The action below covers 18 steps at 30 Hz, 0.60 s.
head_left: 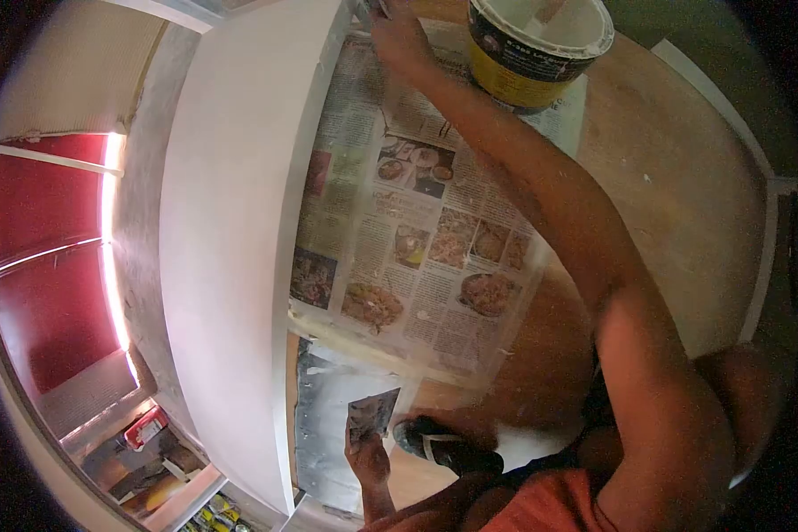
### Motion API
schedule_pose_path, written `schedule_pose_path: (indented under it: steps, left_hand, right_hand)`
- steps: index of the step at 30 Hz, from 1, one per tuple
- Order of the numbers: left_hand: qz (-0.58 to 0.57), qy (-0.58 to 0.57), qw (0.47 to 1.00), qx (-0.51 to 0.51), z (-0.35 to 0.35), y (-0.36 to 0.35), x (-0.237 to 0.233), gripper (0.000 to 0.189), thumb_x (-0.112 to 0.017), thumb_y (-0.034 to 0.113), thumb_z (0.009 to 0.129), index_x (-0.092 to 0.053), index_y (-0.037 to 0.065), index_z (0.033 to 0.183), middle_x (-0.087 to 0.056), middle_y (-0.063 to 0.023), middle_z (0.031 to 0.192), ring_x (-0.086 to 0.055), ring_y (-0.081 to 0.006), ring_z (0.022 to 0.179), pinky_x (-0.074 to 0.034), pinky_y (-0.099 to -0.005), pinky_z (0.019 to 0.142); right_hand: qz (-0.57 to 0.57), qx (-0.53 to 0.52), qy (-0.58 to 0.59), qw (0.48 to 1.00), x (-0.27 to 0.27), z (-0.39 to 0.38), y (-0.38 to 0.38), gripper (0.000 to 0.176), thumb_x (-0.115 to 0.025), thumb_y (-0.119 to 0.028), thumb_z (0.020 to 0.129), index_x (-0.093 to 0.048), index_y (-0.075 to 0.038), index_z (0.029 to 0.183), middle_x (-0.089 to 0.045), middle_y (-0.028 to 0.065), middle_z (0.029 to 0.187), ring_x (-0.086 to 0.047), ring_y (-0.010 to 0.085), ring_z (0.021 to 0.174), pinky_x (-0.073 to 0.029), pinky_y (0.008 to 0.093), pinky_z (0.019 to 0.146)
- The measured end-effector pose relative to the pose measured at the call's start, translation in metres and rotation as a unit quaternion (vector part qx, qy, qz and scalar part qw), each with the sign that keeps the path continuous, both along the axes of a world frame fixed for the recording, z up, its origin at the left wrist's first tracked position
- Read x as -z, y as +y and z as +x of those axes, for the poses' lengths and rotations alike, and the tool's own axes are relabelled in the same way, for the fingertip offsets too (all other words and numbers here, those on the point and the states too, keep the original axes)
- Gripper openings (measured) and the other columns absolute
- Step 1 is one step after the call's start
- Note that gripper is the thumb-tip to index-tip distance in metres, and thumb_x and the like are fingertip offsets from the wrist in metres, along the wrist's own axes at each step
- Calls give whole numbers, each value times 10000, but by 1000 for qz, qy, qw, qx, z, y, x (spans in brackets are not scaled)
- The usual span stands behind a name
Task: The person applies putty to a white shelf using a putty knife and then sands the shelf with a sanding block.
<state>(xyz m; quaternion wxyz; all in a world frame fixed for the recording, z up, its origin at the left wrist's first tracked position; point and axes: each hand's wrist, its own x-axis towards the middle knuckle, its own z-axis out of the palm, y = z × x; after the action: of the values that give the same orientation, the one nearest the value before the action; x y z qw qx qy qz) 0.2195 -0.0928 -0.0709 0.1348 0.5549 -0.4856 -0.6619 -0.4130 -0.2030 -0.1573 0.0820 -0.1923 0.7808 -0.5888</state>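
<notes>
At the lower middle, my left hand point(368, 461) is closed on a putty knife point(372, 417) with a wide, flat blade smeared dark grey. My right arm stretches across to the top of the view. There my right hand point(401, 40) is closed beside the edge of a long white panel point(230, 222). A small greyish object shows at its fingers, partly cut off by the frame, and I cannot make out its kind. Just right of that forearm stands a bucket point(528, 75) with a black and yellow label and white residue inside its rim.
Printed newspaper sheets point(408, 213) lie on the brown floor point(683, 204) along the panel. A sandalled foot point(448, 446) is near my left hand. Red panels point(49, 204) and a small red container point(144, 428) are at the left, beyond the white panel.
</notes>
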Motion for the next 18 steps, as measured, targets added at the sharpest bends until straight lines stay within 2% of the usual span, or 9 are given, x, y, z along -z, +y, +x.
schedule_pose_path:
  steps: [1,3,6,7,9,13,15,16,18]
  left_hand:
    - [-1,1,1000,0,-5,2,-2,520,-496,-58,743,-439,-80,1260,-574,-120,1123,-546,-221,1030,-415,-327,911]
    - [26,50,994,-96,-18,6,-8,500,-547,-56,721,-473,-67,1216,-583,-125,1102,-558,-229,1009,-432,-332,891]
    - [30,56,994,-93,-6,5,2,506,-579,-66,703,-489,-50,1200,-583,-129,1114,-557,-247,1024,-437,-350,899]
    - [32,55,994,-94,2,5,6,506,-579,-66,703,-489,-50,1200,-583,-129,1114,-557,-247,1024,-437,-350,899]
    - [25,19,996,-79,18,4,13,502,-593,-48,714,-491,-40,1205,-575,-128,1145,-548,-268,1061,-428,-377,931]
    - [-39,-35,998,-41,30,5,28,498,-601,-24,722,-493,-35,1208,-573,-126,1149,-548,-268,1059,-431,-381,935]
    - [-92,-116,988,37,43,4,37,479,-608,1,731,-505,-29,1198,-570,-136,1154,-546,-270,1065,-434,-391,932]
    - [-93,-116,988,35,48,5,38,479,-608,1,731,-505,-29,1198,-570,-136,1154,-546,-270,1065,-434,-391,932]
    - [-7,-15,998,-64,51,8,40,480,-591,0,735,-497,-25,1205,-561,-141,1167,-543,-271,1069,-434,-401,931]
  right_hand:
    - [-1,0,1,1000,-2,2,-6,338,-527,-121,879,-514,18,1188,-585,228,1105,-563,372,1047,-432,446,920]
    - [-134,71,37,988,-9,6,-17,337,-530,-108,867,-517,21,1178,-576,248,1109,-556,389,1040,-429,455,918]
    - [-187,75,139,970,-8,24,-18,339,-549,-95,842,-523,21,1160,-546,262,1122,-515,411,1075,-408,464,938]
    - [-186,74,138,970,-6,33,-15,339,-549,-95,842,-523,21,1160,-546,262,1122,-515,411,1075,-408,464,938]
    - [-104,31,169,980,-9,59,-3,400,-508,-144,916,-417,-40,1291,-434,211,1287,-446,364,1188,-368,411,996]
    - [-109,37,139,984,-12,116,2,401,-529,-95,888,-424,-36,1270,-439,199,1259,-426,352,1208,-360,409,1005]
    - [-113,-4,107,988,-13,144,7,425,-542,-51,857,-413,-26,1261,-428,195,1231,-413,359,1208,-350,413,1018]
    - [-115,-6,106,988,-15,158,8,425,-542,-51,857,-413,-26,1261,-428,195,1231,-413,359,1208,-350,413,1018]
    - [-146,-23,116,982,-15,184,10,468,-551,3,817,-403,-28,1259,-399,197,1233,-392,370,1212,-331,410,1037]
